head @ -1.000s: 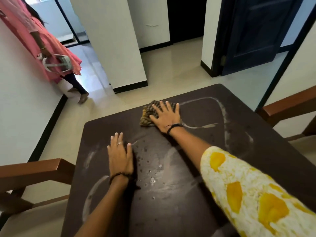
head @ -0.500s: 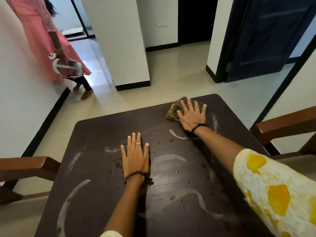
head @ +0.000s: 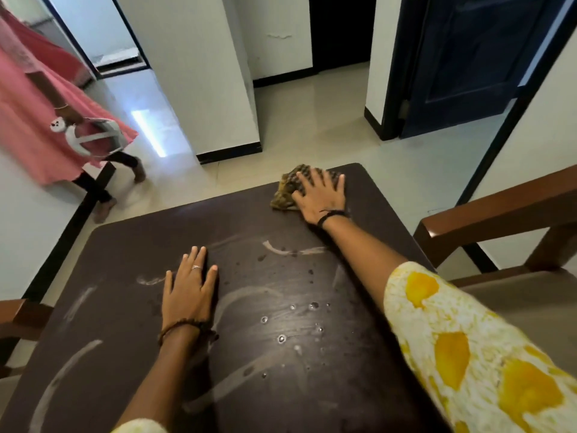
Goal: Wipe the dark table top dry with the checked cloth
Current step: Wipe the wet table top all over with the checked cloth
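right grip (head: 321, 195) presses flat, fingers spread, on the checked cloth (head: 285, 190) at the desk's (head: 125, 251) far right corner; left grip (head: 189, 292) lies flat mid-desk. keep pressure even, overlap passes toward the near droplets (head: 288, 323).

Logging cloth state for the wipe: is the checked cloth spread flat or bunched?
Bunched. The checked cloth sits in a crumpled lump near the table top's far edge, with the right hand pressing flat on it.

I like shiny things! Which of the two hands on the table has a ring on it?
The left hand, flat on the bare dark table, wears a ring. The right hand shows none and presses on the checked cloth.
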